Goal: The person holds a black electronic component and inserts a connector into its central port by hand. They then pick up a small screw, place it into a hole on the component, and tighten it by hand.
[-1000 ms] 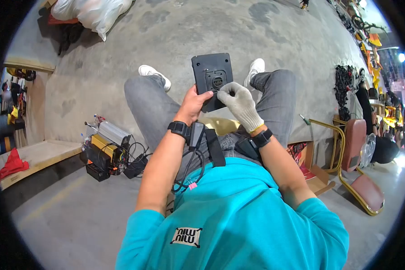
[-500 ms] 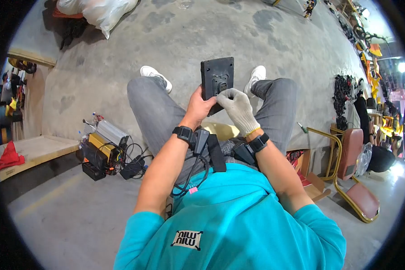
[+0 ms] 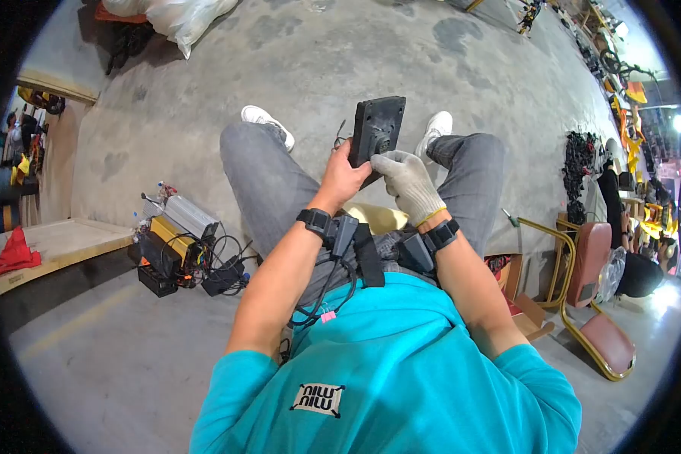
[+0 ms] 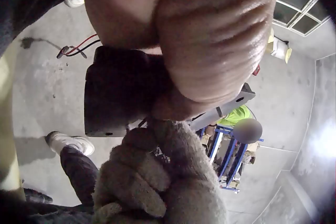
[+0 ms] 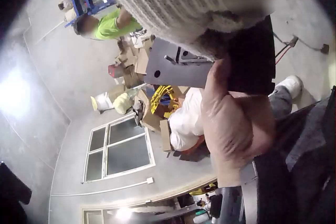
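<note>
A flat black plastic device [image 3: 382, 121] with a round fitting on its back is held up between the person's knees. My bare left hand [image 3: 339, 181] grips its lower left edge, thumb on the back. My right hand [image 3: 410, 186], in a whitish knitted glove, has its fingers curled and thumb and forefinger pinched at the device's lower part, close below the round fitting. In the left wrist view, a small shiny metal piece [image 4: 161, 155] shows between the gloved fingers; its kind cannot be told. Red and black wires [image 4: 79, 48] hang beyond the device.
A yellow cloth-like thing [image 3: 378, 217] lies in the lap. On the floor at left sits a metal-cased unit with tangled cables [image 3: 185, 234], beside a wooden ledge [image 3: 76, 242]. A chair [image 3: 592, 265] lies at right near an open carton [image 3: 526, 314]. Another person [image 5: 113, 24] is farther off.
The device has turned more edge-on and shifted slightly right in the head view, both hands moving with it. A thin dark wire now shows at its left side.
</note>
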A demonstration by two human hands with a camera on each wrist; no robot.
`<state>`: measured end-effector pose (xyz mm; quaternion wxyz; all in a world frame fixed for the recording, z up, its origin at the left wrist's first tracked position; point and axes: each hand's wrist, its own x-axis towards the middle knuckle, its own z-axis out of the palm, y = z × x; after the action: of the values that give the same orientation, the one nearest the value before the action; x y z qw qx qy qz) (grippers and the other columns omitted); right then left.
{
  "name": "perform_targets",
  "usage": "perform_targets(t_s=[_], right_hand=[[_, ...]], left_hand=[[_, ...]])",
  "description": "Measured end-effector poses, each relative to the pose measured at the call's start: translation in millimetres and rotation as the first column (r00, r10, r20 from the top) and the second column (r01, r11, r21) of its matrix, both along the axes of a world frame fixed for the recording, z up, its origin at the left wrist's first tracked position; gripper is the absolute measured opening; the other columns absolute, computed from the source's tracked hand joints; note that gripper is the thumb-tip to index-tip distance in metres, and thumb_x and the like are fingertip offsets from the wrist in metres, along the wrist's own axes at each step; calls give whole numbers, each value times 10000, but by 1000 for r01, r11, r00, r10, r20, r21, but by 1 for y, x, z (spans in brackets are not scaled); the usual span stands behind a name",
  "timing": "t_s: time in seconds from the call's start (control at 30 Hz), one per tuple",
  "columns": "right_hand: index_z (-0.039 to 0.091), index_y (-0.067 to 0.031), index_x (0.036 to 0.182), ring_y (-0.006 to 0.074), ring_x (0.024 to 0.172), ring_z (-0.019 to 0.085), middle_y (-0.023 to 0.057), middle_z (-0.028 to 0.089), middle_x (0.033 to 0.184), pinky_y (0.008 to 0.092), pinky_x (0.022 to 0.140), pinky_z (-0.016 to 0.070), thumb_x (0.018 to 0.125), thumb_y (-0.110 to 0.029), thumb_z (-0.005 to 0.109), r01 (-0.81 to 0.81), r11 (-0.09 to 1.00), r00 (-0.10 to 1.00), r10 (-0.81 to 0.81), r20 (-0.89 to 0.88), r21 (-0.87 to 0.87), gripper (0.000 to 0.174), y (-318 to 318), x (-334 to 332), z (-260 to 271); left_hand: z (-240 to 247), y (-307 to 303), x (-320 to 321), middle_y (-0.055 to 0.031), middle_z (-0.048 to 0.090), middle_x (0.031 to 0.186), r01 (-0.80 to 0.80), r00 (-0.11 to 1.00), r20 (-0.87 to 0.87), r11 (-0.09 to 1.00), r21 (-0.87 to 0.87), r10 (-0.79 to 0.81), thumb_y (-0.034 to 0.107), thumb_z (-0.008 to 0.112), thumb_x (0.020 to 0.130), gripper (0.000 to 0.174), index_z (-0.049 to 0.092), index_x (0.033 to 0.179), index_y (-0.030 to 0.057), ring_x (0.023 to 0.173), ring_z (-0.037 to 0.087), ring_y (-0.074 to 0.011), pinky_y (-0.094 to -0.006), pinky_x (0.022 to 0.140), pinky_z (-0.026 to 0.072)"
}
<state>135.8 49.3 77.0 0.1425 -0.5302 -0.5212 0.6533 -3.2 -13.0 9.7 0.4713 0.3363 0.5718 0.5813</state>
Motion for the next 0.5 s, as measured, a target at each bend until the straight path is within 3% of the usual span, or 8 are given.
perform_targets(t_s=[0.2, 0.37, 0.43, 0.47, 0.5], right_hand=[[676, 18, 903, 87, 520, 476, -4, 544, 659, 249, 475, 362, 836, -289, 699, 39, 995, 994, -48, -95, -95, 315, 0, -1, -7], [643, -11, 890, 70, 491, 427, -25, 503, 646, 240, 452, 325, 868, -268, 687, 37, 998, 997, -40, -73, -44, 262, -4, -4, -2], [623, -37, 894, 53, 469, 387, -43, 473, 636, 227, 435, 295, 894, -262, 676, 24, 999, 997, -25, -68, -23, 231, -6, -5, -3], [623, -38, 895, 54, 473, 396, -41, 476, 641, 225, 436, 303, 895, -266, 677, 39, 999, 997, -41, -60, -21, 234, -6, -5, -3], [623, -39, 897, 55, 477, 405, -39, 480, 646, 224, 437, 310, 896, -270, 677, 53, 998, 997, -54, -54, -24, 238, -8, -7, -4]], left_hand=[[0, -1, 0, -108, 679, 991, -20, 1000, 1, 1000, -24, 20, 62, 678, 797, 401, 582, 1181, -2, 872, 649, -179, -324, 794, 523], [-5, 2, 0, -113, 686, 983, -25, 999, 26, 999, -20, 25, 76, 683, 798, 403, 580, 1179, -7, 886, 652, -174, -328, 795, 522], [1, 0, 0, -144, 693, 984, -10, 999, -41, 998, -54, 8, 76, 685, 794, 401, 580, 1171, -10, 896, 668, -214, -344, 796, 523], [3, 1, 0, -144, 693, 984, -13, 999, -45, 998, -54, 10, 76, 685, 794, 401, 580, 1171, -10, 896, 668, -214, -344, 796, 523], [4, 0, -1, -126, 688, 1003, 3, 988, -156, 998, -66, -13, 68, 680, 826, 388, 569, 1188, -16, 908, 657, -183, -324, 810, 523]])
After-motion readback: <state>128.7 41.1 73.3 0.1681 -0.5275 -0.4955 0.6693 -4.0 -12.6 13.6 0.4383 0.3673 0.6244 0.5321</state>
